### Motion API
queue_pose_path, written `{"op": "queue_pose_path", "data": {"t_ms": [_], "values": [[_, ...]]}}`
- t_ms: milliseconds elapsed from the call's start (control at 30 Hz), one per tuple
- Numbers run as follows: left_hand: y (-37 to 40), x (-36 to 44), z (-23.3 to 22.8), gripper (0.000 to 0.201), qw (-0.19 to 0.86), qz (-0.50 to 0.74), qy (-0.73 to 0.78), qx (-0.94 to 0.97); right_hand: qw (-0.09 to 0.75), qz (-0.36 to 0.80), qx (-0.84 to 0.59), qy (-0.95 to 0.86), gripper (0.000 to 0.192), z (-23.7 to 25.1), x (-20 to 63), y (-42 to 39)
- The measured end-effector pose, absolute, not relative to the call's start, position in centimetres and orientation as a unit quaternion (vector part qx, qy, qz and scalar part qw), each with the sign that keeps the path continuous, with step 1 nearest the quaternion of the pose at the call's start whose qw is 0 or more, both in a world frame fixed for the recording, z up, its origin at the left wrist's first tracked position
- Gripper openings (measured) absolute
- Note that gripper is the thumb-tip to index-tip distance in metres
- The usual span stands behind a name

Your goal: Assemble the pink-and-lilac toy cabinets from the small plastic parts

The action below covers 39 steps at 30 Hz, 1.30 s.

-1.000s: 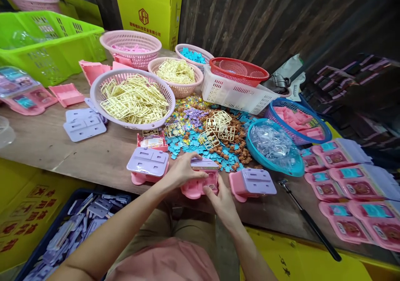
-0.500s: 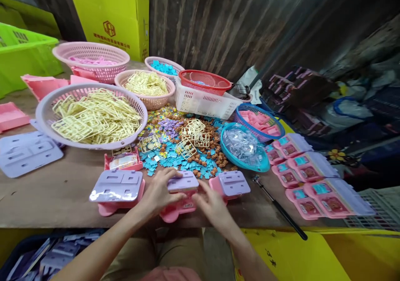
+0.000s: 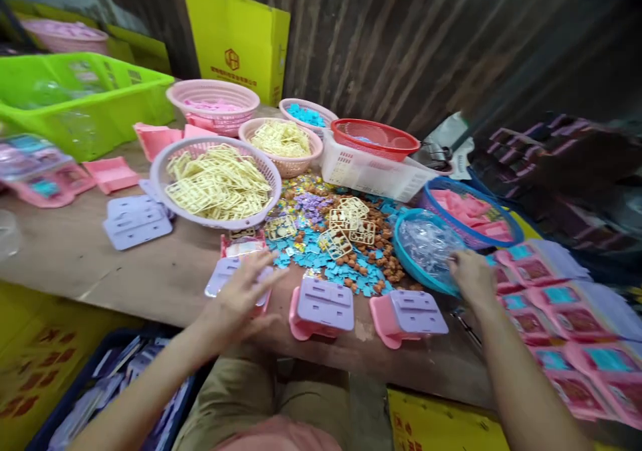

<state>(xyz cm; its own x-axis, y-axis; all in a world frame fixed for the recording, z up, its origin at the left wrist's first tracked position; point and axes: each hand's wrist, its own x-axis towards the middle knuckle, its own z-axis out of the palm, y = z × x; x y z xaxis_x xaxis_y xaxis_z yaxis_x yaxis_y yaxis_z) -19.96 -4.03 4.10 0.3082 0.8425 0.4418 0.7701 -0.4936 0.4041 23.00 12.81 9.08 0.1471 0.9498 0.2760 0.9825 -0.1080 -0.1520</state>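
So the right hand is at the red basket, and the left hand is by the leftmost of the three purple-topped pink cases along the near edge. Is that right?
Not quite: the basket is wrong. The head view shows the right hand at the edge of the turquoise basket of clear plastic pieces. The left hand is indeed by the leftmost purple-topped pink case.

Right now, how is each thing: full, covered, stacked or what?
Left hand: fingers spread
Right hand: fingers curled, grip unclear
Middle pink plastic box: lavender lid on
Round turquoise plastic bowl: filled with clear plastic
Round lavender plastic basket: heaped with pale-yellow frames
Round red plastic basket: stacked on white plastic box
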Motion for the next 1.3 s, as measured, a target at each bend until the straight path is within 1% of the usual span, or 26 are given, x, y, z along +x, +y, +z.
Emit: {"op": "queue_pose_path", "data": {"t_ms": [100, 133, 167, 233, 267, 300, 333, 400, 433, 500, 533, 567, 700, 767, 833, 900, 967, 1000, 1033, 1100, 1167, 1233, 1300], "values": [[-4.3, -25.2, 4.9, 0.082, 0.086, 0.294, 0.574, 0.76, 0.165, -0.044, -0.774, -0.609, 0.022, 10.8, 23.3, 12.8], [-4.4, -26.3, 4.9, 0.083, 0.111, 0.28, 0.582, 0.755, 0.177, -0.044, -0.787, -0.589, 0.022, 11.3, 23.1, 12.6], [-4.5, -27.1, 4.8, 0.08, 0.141, 0.269, 0.584, 0.753, 0.209, -0.032, -0.794, -0.57, 0.021, 11.8, 22.6, 12.3], [-4.6, -27.4, 4.2, 0.071, 0.201, 0.264, 0.581, 0.743, 0.32, 0.055, -0.772, -0.546, 0.016, 12.5, 20.4, 10.9], [-4.7, -27.2, 3.9, 0.068, 0.222, 0.272, 0.582, 0.733, 0.4, 0.131, -0.73, -0.538, 0.015, 12.6, 18.7, 9.9], [-4.7, -26.8, 3.5, 0.065, 0.236, 0.288, 0.585, 0.72, 0.439, 0.221, -0.677, -0.548, 0.018, 12.6, 16.6, 8.8], [-4.7, -26.4, 3.3, 0.064, 0.242, 0.307, 0.59, 0.706, 0.45, 0.276, -0.637, -0.562, 0.023, 12.4, 14.3, 7.5], [-4.7, -25.7, 2.7, 0.061, 0.248, 0.347, 0.602, 0.675, 0.421, 0.373, -0.566, -0.603, 0.028, 11.7, 9.4, 4.7], [-4.8, -25.5, 2.5, 0.058, 0.251, 0.366, 0.61, 0.657, 0.414, 0.404, -0.538, -0.613, 0.03, 11.2, 7.0, 3.3], [-4.9, -25.5, 2.1, 0.053, 0.26, 0.396, 0.626, 0.619, 0.388, 0.457, -0.504, -0.621, 0.028, 9.9, 2.5, 1.0], [-5.0, -25.7, 1.9, 0.05, 0.265, 0.406, 0.635, 0.602, 0.353, 0.483, -0.495, -0.63, 0.027, 9.2, 0.6, 0.0], [-5.1, -26.0, 1.8, 0.049, 0.27, 0.413, 0.642, 0.586, 0.338, 0.493, -0.488, -0.636, 0.025, 8.4, -1.0, -0.8], [-5.6, -27.0, 1.9, 0.048, 0.311, 0.436, 0.652, 0.537, 0.285, 0.481, -0.475, -0.679, 0.018, 5.9, -5.5, -2.3], [-5.7, -27.2, 2.2, 0.048, 0.348, 0.449, 0.645, 0.51, 0.28, 0.449, -0.481, -0.699, 0.017, 5.3, -6.6, -2.4], [-5.7, -27.3, 2.4, 0.048, 0.378, 0.462, 0.638, 0.487, 0.312, 0.398, -0.477, -0.719, 0.017, 5.1, -7.2, -2.2], [-5.7, -27.2, 2.5, 0.046, 0.385, 0.475, 0.632, 0.476, 0.366, 0.354, -0.464, -0.724, 0.018, 5.1, -7.6, -2.0], [-5.6, -27.2, 2.3, 0.044, 0.377, 0.488, 0.627, 0.476, 0.407, 0.34, -0.464, -0.71, 0.019, 4.8, -7.8, -1.9], [-5.6, -27.2, 2.3, 0.043, 0.371, 0.492, 0.627, 0.477, 0.413, 0.352, -0.469, -0.697, 0.019, 4.6, -7.9, -1.9], [-5.5, -27.2, 2.2, 0.043, 0.367, 0.496, 0.627, 0.476, 0.407, 0.377, -0.474, -0.684, 0.017, 4.4, -8.0, -2.0], [-5.5, -27.2, 2.0, 0.043, 0.36, 0.498, 0.631, 0.474, 0.367, 0.44, -0.48, -0.664, 0.016, 4.1, -8.2, -2.2], [-5.5, -27.2, 2.0, 0.042, 0.356, 0.497, 0.634, 0.474, 0.316, 0.479, -0.477, -0.666, 0.024, 4.2, -8.3, -2.5], [-5.5, -27.2, 2.0, 0.042, 0.355, 0.495, 0.634, 0.476, 0.281, 0.466, -0.474, -0.693, 0.031, 4.6, -8.2, -2.6], [-5.5, -27.2, 2.0, 0.041, 0.356, 0.494, 0.635, 0.476, 0.27, 0.411, -0.475, -0.73, 0.029, 5.1, -8.2, -2.7]]}}
